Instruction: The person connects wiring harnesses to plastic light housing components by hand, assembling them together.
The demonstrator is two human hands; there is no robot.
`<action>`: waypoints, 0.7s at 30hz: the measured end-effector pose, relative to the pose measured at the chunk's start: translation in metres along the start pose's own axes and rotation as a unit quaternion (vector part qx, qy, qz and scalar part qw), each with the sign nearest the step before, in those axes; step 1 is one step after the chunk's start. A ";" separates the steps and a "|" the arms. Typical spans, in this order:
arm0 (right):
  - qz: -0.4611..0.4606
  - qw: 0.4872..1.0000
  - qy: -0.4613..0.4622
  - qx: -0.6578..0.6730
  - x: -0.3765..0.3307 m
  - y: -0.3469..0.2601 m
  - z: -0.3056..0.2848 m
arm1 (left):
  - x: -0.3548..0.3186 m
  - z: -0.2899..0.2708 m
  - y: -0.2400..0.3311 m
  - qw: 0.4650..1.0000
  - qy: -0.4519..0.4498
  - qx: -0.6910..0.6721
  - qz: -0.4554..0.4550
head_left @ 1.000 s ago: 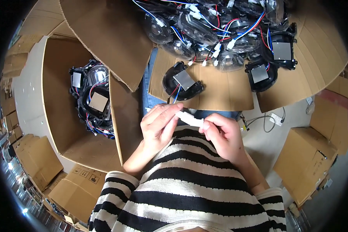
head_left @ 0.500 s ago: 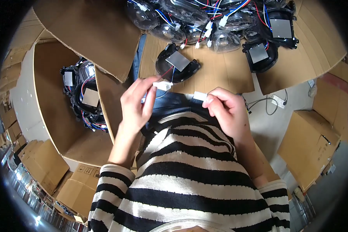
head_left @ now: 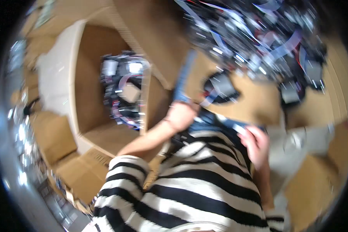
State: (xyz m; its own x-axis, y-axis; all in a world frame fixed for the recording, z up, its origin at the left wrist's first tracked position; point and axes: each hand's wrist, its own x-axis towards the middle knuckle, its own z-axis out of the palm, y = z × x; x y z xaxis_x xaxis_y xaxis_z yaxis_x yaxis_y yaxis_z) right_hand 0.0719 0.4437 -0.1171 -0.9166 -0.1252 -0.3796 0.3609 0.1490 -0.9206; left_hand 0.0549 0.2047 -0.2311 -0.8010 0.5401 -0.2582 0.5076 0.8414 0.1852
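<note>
Clock taken over the whole view, 12 at top edge; everything is smeared by blur. Right hand [head_left: 256, 145], about 4 o'clock, in front of the striped shirt [head_left: 205, 185], is grasping a small white piece [head_left: 240, 130] in its fingertips, piece sticking out toward the hand's 10 o'clock. Left hand [head_left: 183, 116] is close to dial centre, over the jeans [head_left: 205, 123], arm coming in from 7 o'clock; its fingers are too blurred, cannot tell if they are grasping anything or released. Nearest thing to it is a lone black lamp [head_left: 227, 94] with a grey square plate [head_left: 222, 83], lying on a cardboard flap [head_left: 255, 110] at the hand's 2 o'clock; bluish wire [head_left: 210, 98] runs from the lamp down toward that hand, contact unclear. Hands are well apart. Big pile of lamps [head_left: 255, 38], tangled with white, blue and red wires, between 1 and 2 o'clock. Two more plated lamps [head_left: 292, 92] sit just beside each other on cardboard, between 2 and 3 o'clock. Open carton [head_left: 91, 73] at 10 o'clock, with a stack of black lamps [head_left: 113, 87] inside, one showing a tan square plate [head_left: 129, 92]. More brown boxes [head_left: 85, 179] at 8 o'clock, another box [head_left: 309, 193] at 4 o'clock beyond the right arm, pale floor [head_left: 276, 150] between.
</note>
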 end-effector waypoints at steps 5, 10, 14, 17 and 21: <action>-0.006 0.999 -0.035 -0.025 0.006 0.012 -0.008 | 0.011 0.013 0.014 1.000 0.003 0.017 -0.010; -0.024 0.998 -0.058 -0.017 0.011 0.021 -0.003 | -0.007 0.027 0.019 0.995 0.086 0.026 -0.030; -0.022 0.997 -0.072 -0.034 0.018 0.022 -0.004 | 0.000 0.037 0.011 0.995 0.089 0.024 -0.048; -0.020 0.996 -0.072 -0.048 0.017 0.021 0.000 | 0.001 0.029 0.006 0.998 0.048 -0.013 -0.032; -0.019 0.995 -0.084 -0.046 0.014 0.026 -0.005 | -0.002 -0.048 0.021 0.954 0.060 -0.279 -0.089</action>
State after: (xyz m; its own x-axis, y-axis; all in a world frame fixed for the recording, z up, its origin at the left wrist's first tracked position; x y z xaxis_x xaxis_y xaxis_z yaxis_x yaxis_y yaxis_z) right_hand 0.0674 0.4507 -0.1457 -0.8847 -0.2943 -0.3614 0.3021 0.2285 -0.9255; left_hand 0.0520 0.2207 -0.1809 -0.9064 0.3551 -0.2289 0.1382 0.7612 0.6337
